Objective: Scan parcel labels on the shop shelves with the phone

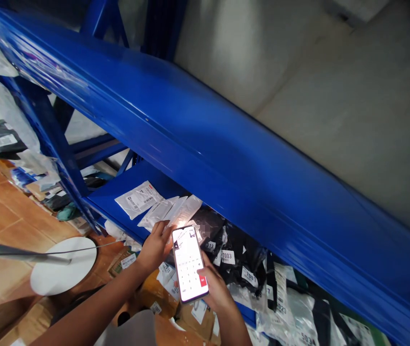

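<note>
My right hand (pixel 217 286) holds a smartphone (pixel 190 264) upright, its thumb over the lit screen with a number keypad and a red key. Just left of the phone, my left hand (pixel 155 246) has its fingers bent at the edge of a white plastic parcel (pixel 187 207); the phone hides part of the fingertips. A bright light shines on the parcels behind the phone's top edge. More white parcels (pixel 160 212) lean in a row, and a flat labelled one (pixel 138 199) lies on the blue shelf (pixel 109 194).
Black parcels (pixel 250 254) with number labels fill the shelf to the right, beside clear-wrapped ones (pixel 298 307). A thick blue shelf beam (pixel 176 129) crosses above my hands. At the left stand a fan's round white base (pixel 64 266) and pole; cardboard boxes (pixel 28 324) sit below.
</note>
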`<state>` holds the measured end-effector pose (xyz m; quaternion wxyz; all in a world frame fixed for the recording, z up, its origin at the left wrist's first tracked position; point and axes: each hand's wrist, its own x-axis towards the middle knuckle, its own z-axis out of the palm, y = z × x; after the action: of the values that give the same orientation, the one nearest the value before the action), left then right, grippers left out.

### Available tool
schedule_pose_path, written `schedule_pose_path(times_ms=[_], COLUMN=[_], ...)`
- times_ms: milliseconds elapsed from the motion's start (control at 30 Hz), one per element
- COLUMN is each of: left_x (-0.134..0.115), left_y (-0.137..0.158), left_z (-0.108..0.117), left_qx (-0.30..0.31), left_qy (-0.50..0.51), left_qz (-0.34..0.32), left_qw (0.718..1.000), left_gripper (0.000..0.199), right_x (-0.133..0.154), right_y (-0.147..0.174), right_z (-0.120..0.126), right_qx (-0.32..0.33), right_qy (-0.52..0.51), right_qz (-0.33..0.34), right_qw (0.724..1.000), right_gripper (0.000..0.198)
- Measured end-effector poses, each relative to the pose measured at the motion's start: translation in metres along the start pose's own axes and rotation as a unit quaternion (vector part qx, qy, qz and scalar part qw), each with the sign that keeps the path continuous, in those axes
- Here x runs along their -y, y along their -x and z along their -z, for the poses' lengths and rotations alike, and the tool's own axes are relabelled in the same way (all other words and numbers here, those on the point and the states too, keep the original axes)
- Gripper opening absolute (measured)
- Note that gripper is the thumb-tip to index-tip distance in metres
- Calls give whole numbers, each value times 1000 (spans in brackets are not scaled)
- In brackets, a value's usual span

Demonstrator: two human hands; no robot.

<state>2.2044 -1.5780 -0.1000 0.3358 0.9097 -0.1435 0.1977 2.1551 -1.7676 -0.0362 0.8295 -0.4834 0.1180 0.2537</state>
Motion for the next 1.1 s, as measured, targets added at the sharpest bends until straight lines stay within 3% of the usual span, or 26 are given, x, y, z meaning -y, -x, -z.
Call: schedule_pose_path(times_ms=[333, 1100], left_x=[-1, -1], left_y=[-2, -3], left_z=[3, 5], left_qx=[13, 17], left_qy=[11, 17], left_qz=[5, 3], left_qw=[1000, 1000], left_gripper=[40, 39], right_x=[-3, -8], right_y=[3, -3], right_z=[7, 15], right_qx=[71, 89], right_qy=[45, 90], right_qz=[17, 30], right_qw=[996, 991], right_gripper=[99, 101])
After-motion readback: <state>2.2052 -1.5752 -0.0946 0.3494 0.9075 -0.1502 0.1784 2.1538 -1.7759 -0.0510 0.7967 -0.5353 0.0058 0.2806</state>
